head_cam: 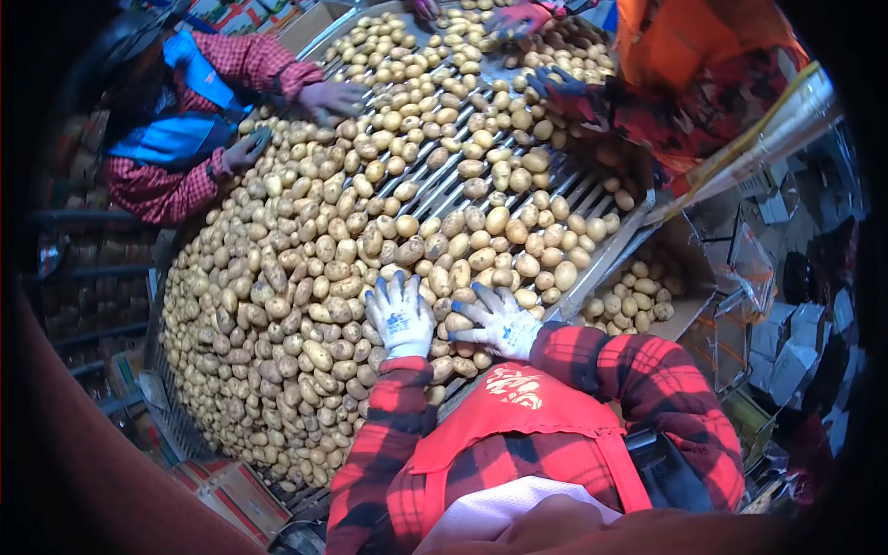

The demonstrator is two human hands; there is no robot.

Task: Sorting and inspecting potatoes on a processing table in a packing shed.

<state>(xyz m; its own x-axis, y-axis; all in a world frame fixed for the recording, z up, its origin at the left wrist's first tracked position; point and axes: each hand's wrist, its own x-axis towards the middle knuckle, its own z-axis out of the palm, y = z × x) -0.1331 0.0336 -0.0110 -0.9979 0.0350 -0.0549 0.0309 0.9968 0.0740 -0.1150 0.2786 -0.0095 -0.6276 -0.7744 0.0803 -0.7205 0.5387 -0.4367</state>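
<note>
A broad heap of potatoes (pixel 291 277) covers much of a slatted metal sorting table (pixel 444 180), whose bars show between the looser potatoes. My left hand (pixel 400 316), in a white work glove with blue fingertips, rests palm down on the potatoes with fingers spread. Just right of it, my right hand (pixel 498 322), gloved the same way, lies over potatoes near the table's metal side rail (pixel 603 257). Its fingers are spread and point left. Neither hand has a potato closed in its fingers; what lies under the palms is hidden.
Across the left side, a co-worker's gloved hands (pixel 333 100) touch the heap. Another person's dark-gloved hand (pixel 555 83) reaches in from the right, with more hands at the far end. A cardboard box (pixel 694 277) holding potatoes stands beyond the right rail. Another carton (pixel 232 496) sits lower left.
</note>
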